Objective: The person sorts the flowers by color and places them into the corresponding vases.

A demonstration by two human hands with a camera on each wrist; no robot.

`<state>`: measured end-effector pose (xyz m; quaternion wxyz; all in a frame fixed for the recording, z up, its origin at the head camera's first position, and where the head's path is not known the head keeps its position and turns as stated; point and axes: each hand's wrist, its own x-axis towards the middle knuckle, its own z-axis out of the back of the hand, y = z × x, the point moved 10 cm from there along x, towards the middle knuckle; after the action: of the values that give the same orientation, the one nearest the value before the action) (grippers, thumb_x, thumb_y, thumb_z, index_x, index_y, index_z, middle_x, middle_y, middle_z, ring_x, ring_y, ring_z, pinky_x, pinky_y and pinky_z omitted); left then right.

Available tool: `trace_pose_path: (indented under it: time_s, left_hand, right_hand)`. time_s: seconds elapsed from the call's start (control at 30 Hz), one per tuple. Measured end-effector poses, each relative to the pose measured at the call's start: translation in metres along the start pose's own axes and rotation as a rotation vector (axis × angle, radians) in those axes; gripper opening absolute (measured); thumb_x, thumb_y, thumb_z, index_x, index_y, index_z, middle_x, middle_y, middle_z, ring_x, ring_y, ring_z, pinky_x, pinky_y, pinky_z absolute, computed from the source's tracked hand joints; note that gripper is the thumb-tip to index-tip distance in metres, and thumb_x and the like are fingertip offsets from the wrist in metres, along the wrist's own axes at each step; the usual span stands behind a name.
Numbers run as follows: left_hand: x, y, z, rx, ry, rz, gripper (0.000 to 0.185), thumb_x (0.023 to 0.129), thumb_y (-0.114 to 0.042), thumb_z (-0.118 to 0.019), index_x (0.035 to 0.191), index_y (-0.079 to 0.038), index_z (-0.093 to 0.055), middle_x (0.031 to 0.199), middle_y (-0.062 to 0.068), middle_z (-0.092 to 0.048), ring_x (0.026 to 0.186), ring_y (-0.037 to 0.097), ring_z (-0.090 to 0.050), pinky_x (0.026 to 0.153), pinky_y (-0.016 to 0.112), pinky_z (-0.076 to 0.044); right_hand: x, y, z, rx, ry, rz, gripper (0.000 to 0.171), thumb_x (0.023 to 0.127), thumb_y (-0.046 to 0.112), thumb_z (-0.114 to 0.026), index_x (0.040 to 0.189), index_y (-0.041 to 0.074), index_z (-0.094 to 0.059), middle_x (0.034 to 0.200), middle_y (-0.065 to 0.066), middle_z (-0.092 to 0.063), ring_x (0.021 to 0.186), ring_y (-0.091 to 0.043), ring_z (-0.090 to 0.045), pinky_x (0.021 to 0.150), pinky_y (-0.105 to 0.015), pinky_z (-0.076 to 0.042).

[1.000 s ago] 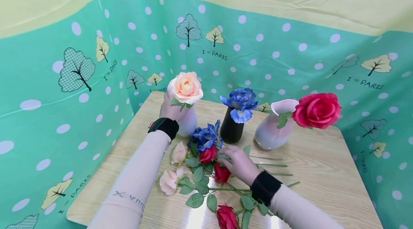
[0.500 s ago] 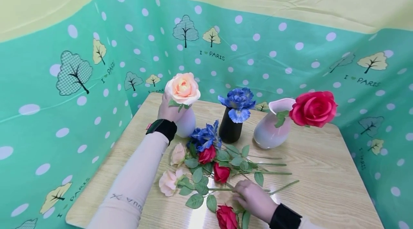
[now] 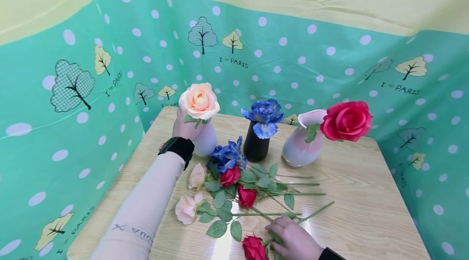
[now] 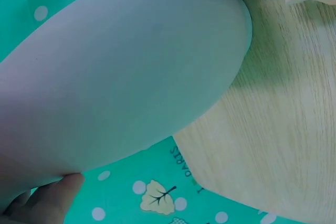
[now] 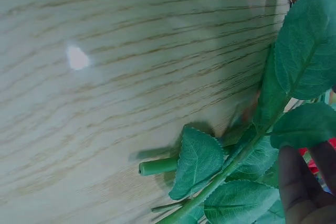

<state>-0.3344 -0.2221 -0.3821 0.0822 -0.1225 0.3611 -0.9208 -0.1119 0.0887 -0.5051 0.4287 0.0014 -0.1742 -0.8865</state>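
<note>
My left hand [image 3: 186, 123] grips the neck of a pale pink-and-lilac vase [image 3: 206, 140] at the back left; a peach rose [image 3: 199, 101] stands in it, hiding part of the fingers. The vase [image 4: 136, 72] fills much of the left wrist view, a finger curled at its neck. At the front, my right hand [image 3: 293, 236] reaches over the leafy stem of a red rose [image 3: 254, 247], thumb and fingers apart. In the right wrist view its fingers [image 5: 294, 182] touch a green leaf [image 5: 304, 124] beside the rose stem [image 5: 226, 174].
Red roses [image 3: 247, 196], pale pink roses [image 3: 186, 209] and blue flowers [image 3: 227, 156] lie mid-table, stems pointing right. Behind them stand a black vase [image 3: 255, 144] with a blue flower [image 3: 264, 116] and another pastel vase [image 3: 302, 148] with a large red rose [image 3: 347, 121]. A patterned curtain surrounds the table.
My right hand has left the middle of the flower pile and come toward the front, down to the nearest red rose's leaves. The left hand stays on the vase; the view shifts slightly.
</note>
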Motion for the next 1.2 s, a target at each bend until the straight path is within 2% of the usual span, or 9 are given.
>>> trace_pose_path:
  time_s: [0.13,0.3,0.43,0.6,0.73,0.83,0.93,1.1,1.2]
  left_hand:
    - [0.000,-0.001,0.001,-0.040,-0.005,-0.014,0.091,0.088,-0.039,-0.070,0.155,-0.004,-0.019,0.150,0.028,-0.036,0.134,0.043,-0.045,0.109,0.053,-0.041]
    - [0.000,-0.007,0.003,-0.136,-0.046,-0.062,0.092,0.086,-0.036,-0.074,0.155,-0.009,-0.019,0.151,0.022,-0.040,0.138,0.037,-0.044,0.114,0.049,-0.038]
    - [-0.001,-0.018,0.008,-0.167,-0.109,-0.170,0.096,0.085,-0.033,-0.077,0.156,-0.009,-0.018,0.152,0.017,-0.041,0.140,0.033,-0.042,0.116,0.047,-0.035]
    - [-0.006,-0.025,0.016,-0.239,-0.154,-0.250,0.099,0.081,-0.031,-0.081,0.157,-0.017,-0.019,0.152,0.008,-0.045,0.140,0.025,-0.043,0.115,0.044,-0.036]
    - [-0.016,-0.016,0.015,-0.184,-0.146,-0.140,0.102,0.078,-0.041,-0.082,0.157,-0.021,-0.021,0.149,0.012,-0.045,0.138,0.031,-0.042,0.111,0.050,-0.039]
    - [-0.024,-0.007,0.010,-0.132,-0.115,-0.015,0.101,0.077,-0.049,-0.081,0.154,-0.014,-0.026,0.151,0.021,-0.037,0.138,0.039,-0.037,0.109,0.056,-0.039]
    - [-0.030,-0.002,0.008,-0.144,-0.111,0.069,0.102,0.076,-0.050,-0.081,0.154,-0.011,-0.027,0.154,0.022,-0.028,0.141,0.039,-0.031,0.109,0.058,-0.038]
    - [-0.046,0.001,0.009,-0.157,-0.219,0.194,0.108,0.071,-0.049,-0.085,0.154,-0.010,-0.027,0.152,0.022,-0.023,0.139,0.040,-0.025,0.110,0.057,-0.031]
    - [-0.057,-0.004,0.009,-0.183,-0.307,0.209,0.106,0.069,-0.043,-0.087,0.148,-0.004,-0.029,0.142,0.025,-0.030,0.132,0.041,-0.028,0.107,0.055,-0.029]
  right_hand:
    - [-0.004,0.012,-0.002,-0.089,-0.060,0.159,0.043,0.064,0.012,-0.080,0.105,0.012,-0.070,0.098,0.002,-0.065,0.091,-0.013,-0.059,0.075,-0.025,-0.052]
    - [-0.010,0.021,-0.008,-0.237,-0.203,0.275,0.039,0.050,0.010,-0.078,0.087,0.016,-0.068,0.085,0.006,-0.062,0.079,-0.011,-0.055,0.069,-0.020,-0.046]
    - [-0.010,0.026,-0.011,-0.324,-0.271,0.302,0.028,0.048,0.009,-0.073,0.072,0.019,-0.061,0.073,0.009,-0.054,0.071,-0.009,-0.050,0.065,-0.019,-0.042]
    - [-0.008,0.032,-0.017,-0.425,-0.258,0.328,0.016,0.057,0.010,-0.067,0.063,0.020,-0.057,0.066,0.011,-0.051,0.067,-0.008,-0.046,0.063,-0.019,-0.039]
    - [-0.006,0.034,-0.018,-0.443,-0.235,0.338,0.014,0.060,0.009,-0.065,0.063,0.020,-0.058,0.066,0.011,-0.052,0.068,-0.007,-0.046,0.063,-0.018,-0.038]
    - [-0.004,0.035,-0.008,-0.425,-0.243,0.323,0.016,0.058,0.006,-0.063,0.064,0.019,-0.057,0.065,0.011,-0.050,0.067,-0.009,-0.045,0.062,-0.019,-0.037]
    - [0.000,0.034,0.006,-0.402,-0.264,0.284,0.019,0.056,0.004,-0.065,0.065,0.018,-0.057,0.066,0.009,-0.050,0.067,-0.010,-0.046,0.061,-0.020,-0.038]
    - [0.007,0.033,0.038,-0.331,-0.317,0.215,0.019,0.061,0.005,-0.070,0.069,0.018,-0.059,0.071,0.008,-0.053,0.068,-0.011,-0.049,0.057,-0.020,-0.042]
    - [0.011,0.032,0.061,-0.288,-0.362,0.191,0.014,0.068,0.005,-0.067,0.074,0.016,-0.062,0.075,0.007,-0.055,0.069,-0.011,-0.050,0.059,-0.021,-0.043]
